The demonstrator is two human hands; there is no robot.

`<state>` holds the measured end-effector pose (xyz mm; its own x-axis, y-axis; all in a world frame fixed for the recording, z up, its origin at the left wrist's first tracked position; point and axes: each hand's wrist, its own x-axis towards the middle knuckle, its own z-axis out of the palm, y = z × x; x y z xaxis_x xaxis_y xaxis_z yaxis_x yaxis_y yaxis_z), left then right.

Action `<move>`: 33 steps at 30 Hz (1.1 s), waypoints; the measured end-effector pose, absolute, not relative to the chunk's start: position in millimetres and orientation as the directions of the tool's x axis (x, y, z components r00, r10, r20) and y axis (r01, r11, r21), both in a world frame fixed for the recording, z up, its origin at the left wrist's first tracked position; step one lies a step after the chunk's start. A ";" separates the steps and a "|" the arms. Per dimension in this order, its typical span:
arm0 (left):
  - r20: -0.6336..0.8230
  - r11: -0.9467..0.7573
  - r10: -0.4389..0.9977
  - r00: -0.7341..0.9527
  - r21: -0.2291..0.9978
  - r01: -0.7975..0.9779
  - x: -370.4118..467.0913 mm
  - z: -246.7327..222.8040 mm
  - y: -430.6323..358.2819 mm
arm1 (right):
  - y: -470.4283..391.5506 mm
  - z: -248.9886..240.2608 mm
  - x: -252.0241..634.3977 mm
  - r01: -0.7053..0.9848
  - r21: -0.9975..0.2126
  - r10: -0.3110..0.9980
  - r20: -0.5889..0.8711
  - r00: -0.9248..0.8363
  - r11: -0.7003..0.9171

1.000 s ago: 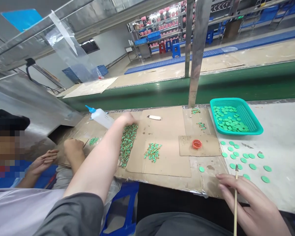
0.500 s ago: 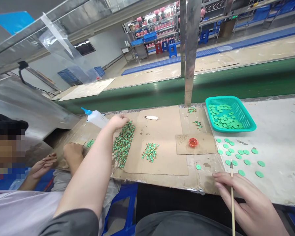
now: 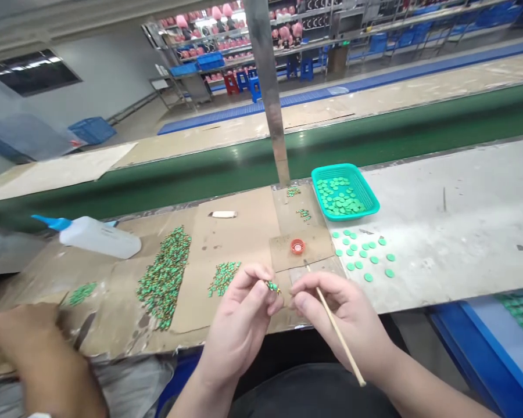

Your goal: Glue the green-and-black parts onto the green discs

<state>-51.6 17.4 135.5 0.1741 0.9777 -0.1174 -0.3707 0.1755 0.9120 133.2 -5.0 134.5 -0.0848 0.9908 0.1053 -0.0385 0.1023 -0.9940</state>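
Between thumb and fingers, my left hand (image 3: 248, 316) pinches a small green and gold piece (image 3: 273, 287) above the table's front edge. Close to its right, my right hand (image 3: 342, 316) is closed around a thin wooden brush (image 3: 340, 337), its dark tip pointing up and away. Just beyond the hands, a small red cup (image 3: 297, 247) sits on a piece of cardboard (image 3: 281, 258). A small pile of green and gold pieces (image 3: 223, 278) lies behind my left hand, and a large heap (image 3: 165, 276) is farther left.
A teal basket (image 3: 370, 200) holds green discs, with more discs (image 3: 374, 260) on the table before it. A white bottle (image 3: 100, 237) lies at left, near another person's arm (image 3: 39, 342). A metal post (image 3: 270, 87) rises behind the table.
My left hand has come from the large heap to the centre and now holds a small piece. My right hand has moved beside it with the brush. The view has shifted right.
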 end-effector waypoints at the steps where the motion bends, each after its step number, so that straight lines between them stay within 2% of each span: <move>1: -0.129 0.189 0.977 0.171 0.895 -0.403 -47.4 135.1 14.0 | -5.4 135.4 131.5 -0.123 -0.991 0.992 0.059 -0.112 0.045; 3: -0.162 0.219 0.973 0.167 0.878 -0.425 -41.5 134.4 9.6 | -6.9 135.9 130.2 -0.237 -0.971 0.987 0.005 -0.158 -0.033; 5: -0.180 0.237 0.969 0.170 0.872 -0.429 -37.3 133.2 6.8 | -8.3 136.1 131.1 -0.269 -0.961 0.984 -0.023 -0.178 -0.071; 9: -0.150 0.207 0.973 0.173 0.901 -0.380 -33.6 127.0 4.3 | -8.7 137.7 135.3 -0.264 -0.957 0.980 -0.075 -0.187 -0.123; 13: -0.122 0.161 0.976 0.181 0.963 -0.215 -38.7 119.7 1.4 | -11.7 132.3 143.5 -0.215 -0.963 0.969 -0.117 -0.216 -0.164; 15: -0.083 0.101 0.987 0.135 0.986 -0.131 -43.4 117.1 -0.1 | -16.0 124.8 154.5 -0.105 -0.986 0.973 -0.102 -0.207 -0.126; 17: -0.013 0.015 0.999 0.044 0.998 -0.057 -48.1 113.8 0.2 | -20.6 116.1 172.4 0.096 -0.995 0.987 0.013 -0.159 0.028; 20: 0.076 -0.072 0.997 -0.034 0.992 0.103 -52.4 104.8 5.9 | -21.9 106.5 204.1 0.418 -0.870 0.964 0.214 -0.156 0.261; 23: 0.074 -0.078 0.997 0.027 0.968 0.237 -50.7 91.7 15.9 | -13.8 101.1 224.2 0.532 -0.781 0.944 0.253 -0.211 0.328; 25: 0.052 -0.074 0.995 0.085 0.958 0.278 -46.8 82.9 22.6 | -5.6 96.6 226.3 0.516 -0.773 0.930 0.301 -0.213 0.369; 27: 0.054 -0.092 0.990 0.130 0.946 0.311 -42.4 74.8 28.2 | 1.7 90.6 221.8 0.440 -0.815 0.926 0.345 -0.154 0.377; 30: 0.099 -0.157 0.979 0.177 0.922 0.354 -37.7 64.5 33.0 | 8.3 82.8 210.9 0.202 -0.922 0.943 0.332 -0.034 0.332; 33: 0.150 -0.219 0.969 0.195 0.889 0.402 -36.3 57.2 33.5 | 12.0 80.8 203.1 0.013 -0.965 0.965 0.261 -0.011 0.261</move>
<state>-36.3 33.5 57.2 0.1954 0.9692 0.1500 0.4024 -0.2187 0.8889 203.1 12.0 80.8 -0.0112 0.9652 0.2611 0.0128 0.2613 -0.9652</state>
